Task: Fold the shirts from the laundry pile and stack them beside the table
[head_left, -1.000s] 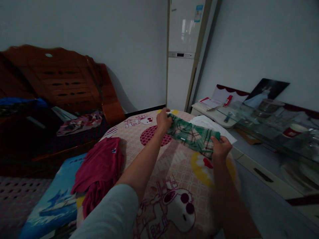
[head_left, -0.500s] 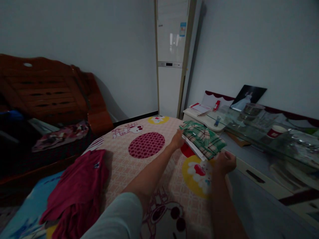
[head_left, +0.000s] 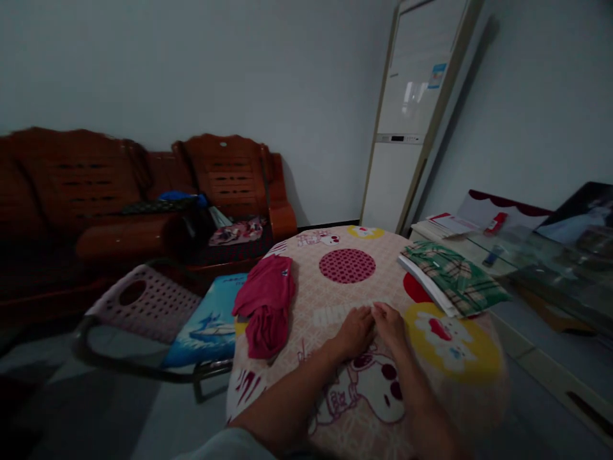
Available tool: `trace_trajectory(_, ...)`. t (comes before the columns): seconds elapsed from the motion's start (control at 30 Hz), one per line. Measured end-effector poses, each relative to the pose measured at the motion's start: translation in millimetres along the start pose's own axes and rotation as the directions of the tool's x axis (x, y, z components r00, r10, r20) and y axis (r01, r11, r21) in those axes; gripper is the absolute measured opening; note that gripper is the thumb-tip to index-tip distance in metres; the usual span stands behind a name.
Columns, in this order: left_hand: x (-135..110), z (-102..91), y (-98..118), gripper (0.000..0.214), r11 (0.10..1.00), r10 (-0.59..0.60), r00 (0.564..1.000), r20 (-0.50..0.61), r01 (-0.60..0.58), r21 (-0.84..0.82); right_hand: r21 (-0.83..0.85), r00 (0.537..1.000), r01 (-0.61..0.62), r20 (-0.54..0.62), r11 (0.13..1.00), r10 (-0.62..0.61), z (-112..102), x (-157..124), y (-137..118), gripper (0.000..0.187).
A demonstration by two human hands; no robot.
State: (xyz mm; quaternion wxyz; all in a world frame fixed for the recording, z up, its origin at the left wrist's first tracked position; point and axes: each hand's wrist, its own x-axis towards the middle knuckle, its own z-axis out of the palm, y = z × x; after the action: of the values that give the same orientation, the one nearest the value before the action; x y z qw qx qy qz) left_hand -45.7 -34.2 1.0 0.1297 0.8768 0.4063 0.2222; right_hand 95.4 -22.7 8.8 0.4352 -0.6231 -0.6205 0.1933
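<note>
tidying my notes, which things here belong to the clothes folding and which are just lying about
In hand: left hand and right hand, both empty on the table cloth; folded green plaid garment on a white piece; rumpled red garment.
Lying about: pink chair, blue cushion, wooden sofa, air conditioner, papers.

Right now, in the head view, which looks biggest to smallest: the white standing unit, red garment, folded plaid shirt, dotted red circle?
1. White standing unit, largest though farthest.
2. Red garment and folded plaid shirt: they look about alike, so I won't rank them.
3. Dotted red circle, smallest.
</note>
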Motion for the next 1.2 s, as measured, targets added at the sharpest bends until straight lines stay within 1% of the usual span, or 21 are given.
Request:
trace_trajectory(0.07, -14.5, -3.8, 1.5, 0.042, 1.0, -0.013, 1.0, -0.028, 0.013, -0.008, -0.012, 0.996, 0.068, 0.053, 0.998, -0.067, 8.1, -8.4, -2.3, 0.033)
trace_trajectory(0.13, -27.2, -8.0, 2.4, 0.043, 0.999, -0.033, 0.999, -0.036, 0.033, -0.004, -0.009, 0.986, 0.134, 0.103, 0.991, -0.132, 12.0, -14.8, -4.1, 0.032)
trace_trajectory(0.23, -43.5, -16.6, 4.1, 0.045, 0.997, -0.069, 0.998, -0.005, 0.069, 0.032, -0.002, 0.958, 0.22, 0.187, 0.976, -0.216, 13.9, -21.7, -4.0, 0.033)
trace_trajectory(0.33, -56.8, -26.2, 6.4, 0.047, 0.992, -0.1, 0.995, 0.014, 0.099, 0.082, -0.035, 0.929, 0.303, 0.233, 0.952, -0.287, 16.5, -28.5, 1.8, 0.034)
trace_trajectory(0.4, -64.4, -31.5, 7.7, 0.046, 0.988, -0.106, 0.994, 0.004, 0.104, 0.112, -0.082, 0.913, 0.371, 0.213, 0.925, -0.348, 19.7, -33.8, 8.3, 0.034)
trace_trajectory(0.47, -70.8, -35.1, 8.7, 0.044, 0.985, -0.11, 0.994, -0.013, 0.111, 0.132, -0.132, 0.898, 0.43, 0.166, 0.893, -0.408, 23.7, -38.3, 15.0, 0.033)
trace_trajectory(0.57, -77.1, -37.3, 9.3, 0.043, 0.983, -0.121, 0.992, -0.037, 0.125, 0.132, -0.182, 0.879, 0.476, 0.128, 0.86, -0.46, 28.9, -41.4, 21.7, 0.033)
trace_trajectory(0.67, -79.0, -35.3, 9.5, 0.044, 0.983, -0.133, 0.989, -0.066, 0.14, 0.115, -0.207, 0.871, 0.49, 0.141, 0.847, -0.47, 30.9, -41.0, 23.7, 0.035)
trace_trajectory(0.8, -78.8, -30.0, 8.0, 0.037, 0.988, -0.133, 0.986, -0.1, 0.14, 0.062, -0.205, 0.873, 0.487, 0.138, 0.849, -0.467, 29.2, -41.1, 23.9, 0.035)
trace_trajectory(0.83, -79.2, -30.0, 6.5, 0.036, 0.988, -0.142, 0.985, -0.101, 0.147, 0.038, -0.202, 0.872, 0.488, 0.142, 0.849, -0.468, 28.6, -41.3, 24.1, 0.035)
trace_trajectory(0.9, -81.5, -34.8, 1.0, 0.036, 0.977, -0.209, 0.972, -0.111, 0.212, 0.01, -0.195, 0.873, 0.486, 0.151, 0.852, -0.463, 27.6, -41.4, 24.2, 0.035)
trace_trajectory(0.97, -86.2, -48.0, -7.4, 0.043, 0.948, -0.311, 0.939, -0.148, 0.317, 0.014, -0.187, 0.881, 0.47, 0.156, 0.863, -0.446, 26.8, -41.1, 23.7, 0.035)
trace_trajectory(1.03, -93.2, -68.6, -17.3, 0.051, 0.904, -0.404, 0.889, -0.217, 0.424, 0.057, -0.177, 0.891, 0.449, 0.156, 0.876, -0.425, 26.0, -41.0, 21.9, 0.034)
trace_trajectory(1.1, -101.9, -91.4, -26.9, 0.051, 0.831, -0.482, 0.819, -0.311, 0.54, 0.136, -0.163, 0.902, 0.426, 0.155, 0.89, -0.404, 25.1, -41.3, 19.2, 0.033)
trace_trajectory(1.13, -106.8, -101.6, -31.0, 0.048, 0.776, -0.524, 0.77, -0.363, 0.607, 0.168, -0.154, 0.907, 0.414, 0.153, 0.897, -0.392, 24.6, -41.6, 17.8, 0.033)
trace_trajectory(1.2, -116.5, -116.5, -37.7, 0.043, 0.676, -0.596, 0.68, -0.427, 0.712, 0.19, -0.14, 0.915, 0.394, 0.15, 0.908, -0.374, 23.7, -42.3, 15.8, 0.032)
